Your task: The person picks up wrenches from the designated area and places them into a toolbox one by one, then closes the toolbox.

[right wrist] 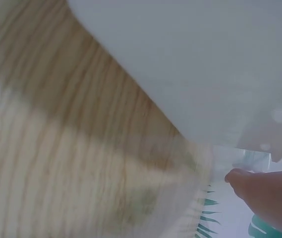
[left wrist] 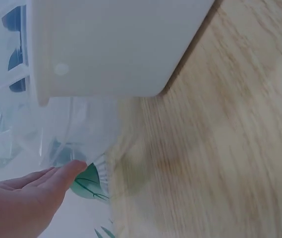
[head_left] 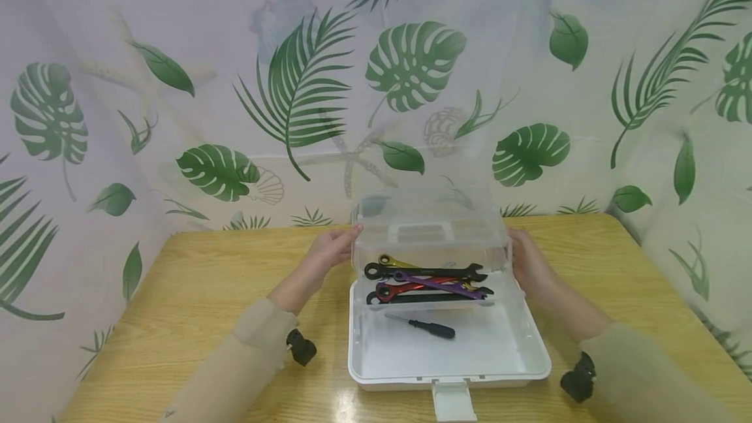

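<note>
A white toolbox (head_left: 446, 364) stands with its clear lid (head_left: 423, 214) raised. My left hand (head_left: 329, 250) touches the lid's left edge; in the left wrist view its fingers (left wrist: 56, 178) look straight. On the right edge rests my right hand (head_left: 531, 263), its thumb (right wrist: 240, 181) extended in the right wrist view and the other fingers mostly hidden. Several combination wrenches lie across the upper part of the box, including a black wrench (head_left: 425, 271) and a purple wrench (head_left: 443, 284). A screwdriver (head_left: 431, 329) with a black handle lies on the white floor of the box.
The toolbox sits on a wooden table (head_left: 235, 279). A white latch (head_left: 454, 402) hangs open at the box's front. Behind the table hangs a leaf-printed curtain (head_left: 317, 168). Wrist cameras, such as the black one (head_left: 578, 377), are strapped at both sleeves.
</note>
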Available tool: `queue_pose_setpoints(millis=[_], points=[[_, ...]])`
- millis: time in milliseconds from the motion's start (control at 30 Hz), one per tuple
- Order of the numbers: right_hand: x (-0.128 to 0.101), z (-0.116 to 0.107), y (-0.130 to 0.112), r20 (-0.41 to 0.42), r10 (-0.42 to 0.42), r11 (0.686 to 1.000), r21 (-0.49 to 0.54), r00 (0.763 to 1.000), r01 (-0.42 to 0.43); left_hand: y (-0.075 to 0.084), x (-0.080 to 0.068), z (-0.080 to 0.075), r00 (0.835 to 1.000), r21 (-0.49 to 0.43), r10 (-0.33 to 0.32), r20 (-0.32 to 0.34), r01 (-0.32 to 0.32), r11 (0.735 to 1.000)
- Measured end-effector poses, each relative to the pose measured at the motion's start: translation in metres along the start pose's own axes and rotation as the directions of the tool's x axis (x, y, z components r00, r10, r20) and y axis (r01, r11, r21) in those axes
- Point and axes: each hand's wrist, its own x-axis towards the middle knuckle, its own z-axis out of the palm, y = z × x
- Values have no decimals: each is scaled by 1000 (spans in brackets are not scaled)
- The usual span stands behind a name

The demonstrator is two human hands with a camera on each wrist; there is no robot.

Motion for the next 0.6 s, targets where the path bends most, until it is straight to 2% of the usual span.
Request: queue_pose_setpoints(millis=[267,600], points=[[-6,-4,-6,19,-69,995,-74,997,70,1,-1,-8,995,0,77,65,-78,997],[-9,-11,-11,-11,-117,992,-57,993,116,8,-17,-6,996,-2,92,20,-92,996]])
